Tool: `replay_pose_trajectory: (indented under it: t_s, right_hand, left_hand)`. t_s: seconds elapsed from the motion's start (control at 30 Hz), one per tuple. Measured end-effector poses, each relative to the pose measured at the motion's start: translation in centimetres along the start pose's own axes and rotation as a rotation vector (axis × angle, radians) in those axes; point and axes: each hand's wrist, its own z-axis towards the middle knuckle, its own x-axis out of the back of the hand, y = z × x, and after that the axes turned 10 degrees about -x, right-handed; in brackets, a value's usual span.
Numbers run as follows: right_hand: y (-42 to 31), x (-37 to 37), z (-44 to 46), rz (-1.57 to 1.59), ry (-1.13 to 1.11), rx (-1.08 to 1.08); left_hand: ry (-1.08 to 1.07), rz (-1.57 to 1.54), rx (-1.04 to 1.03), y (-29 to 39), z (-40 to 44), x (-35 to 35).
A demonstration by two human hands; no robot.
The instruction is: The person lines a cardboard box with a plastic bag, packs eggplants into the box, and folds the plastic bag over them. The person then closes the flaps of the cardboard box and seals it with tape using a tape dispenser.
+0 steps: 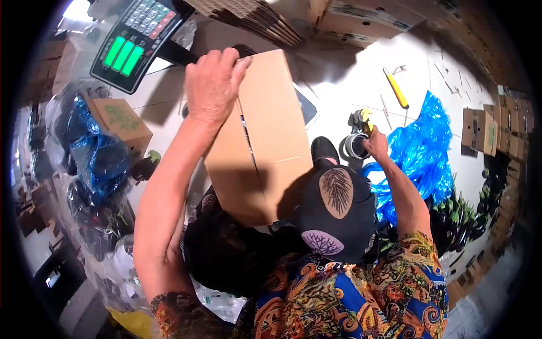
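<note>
A cardboard box [271, 107] stands tilted between my knees, its top flaps folded together with a narrow dark gap along the seam. My left hand [214, 82] grips the box's far upper corner, fingers curled over the edge. To the right, beside my shoe, my right hand [377, 146] is closed round a tape dispenser [357, 120] with a yellow part and a roll of tape. The dispenser is low, near the floor and apart from the box. Part of my right fingers is hidden behind the hand.
A scale display [135, 51] with green lit panels stands at upper left. A yellow utility knife [396, 87] lies on the floor. Blue plastic [420, 150] and many eggplants [466, 217] lie at right. Folded cardboard [254, 20] is at the back; a small printed box [123, 121] sits left.
</note>
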Motion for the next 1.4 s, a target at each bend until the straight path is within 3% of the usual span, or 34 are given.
replay_pose_trajectory:
  t_s: [0.07,0.1,0.17,0.3,0.5,0.57,0.63,0.73,0.83,0.87,0.9,0.97,1.03,1.1,1.13,1.2,1.3,1.4]
  right_hand:
    - [-0.1,0.4,-0.2,0.225,0.005,0.064]
    - [-1.7,2.7,-1.3,0.328,-0.162,-0.039]
    - [-3.1,4.3,-2.7,0.778,-0.273,0.044]
    - [-12.5,14.5,-9.6,1.241,-0.398,0.212]
    - [-18.8,21.3,-13.5,0.989,-0.723,0.394]
    - [-21.8,22.9,-16.1,0.934,-0.665,0.523]
    - [-23.6,23.5,-17.2,0.802,-0.463,0.7]
    - [-25.8,22.8,-19.2,0.897,-0.449,0.852]
    - [-27.4,20.5,-18.6,0.576,-0.281,1.051]
    - [-27.9,18.7,-18.0,0.452,-0.198,1.132]
    - [-28.4,17.9,-18.0,0.326,-0.113,1.208]
    - [-28.7,18.5,-18.5,0.188,-0.135,1.297]
    - [-28.5,18.3,-18.4,0.202,-0.134,1.263]
    - [-28.2,18.4,-18.2,0.274,-0.19,1.201]
    - [-28.0,18.4,-18.1,0.268,-0.201,1.179]
    - [-28.1,18.3,-18.1,0.267,-0.201,1.185]
    - [-28.5,18.4,-18.3,0.232,-0.202,1.184]
    - [-28.8,18.8,-18.7,0.175,-0.215,1.165]
  left_hand:
    - [0.014,-0.019,0.008,0.1,-0.1,0.1]
    - [0.019,-0.016,0.009,0.1,-0.1,0.2]
    - [0.022,-0.011,0.01,0.0,-0.2,0.1]
    - [0.029,0.003,0.018,-0.2,-0.4,-0.1]
    - [0.083,-0.012,0.013,-0.4,-0.7,-0.2]
    - [0.086,-0.012,0.023,-0.4,-0.8,-0.2]
    - [0.087,-0.013,0.037,-0.4,-0.9,-0.2]
    - [0.082,-0.037,0.047,-0.3,-0.9,-0.2]
    - [0.14,-0.253,0.049,-0.8,-1.3,0.1]
    - [0.001,-0.217,0.059,-1.0,-1.3,0.0]
    - [-0.006,-0.269,0.116,-0.7,-1.0,0.1]
    - [0.067,-0.488,0.181,-0.9,-1.0,0.4]
    - [0.391,-0.651,0.203,-1.1,-1.1,1.2]
    - [0.546,-0.827,0.498,-0.3,-2.2,3.9]
    - [0.514,-1.181,0.689,-0.3,-3.5,5.5]
    - [0.468,-1.503,0.903,0.0,-6.1,8.9]
    - [0.285,-1.656,0.86,1.4,-9.5,11.7]
    - [0.155,-1.562,0.833,2.6,-9.1,13.6]
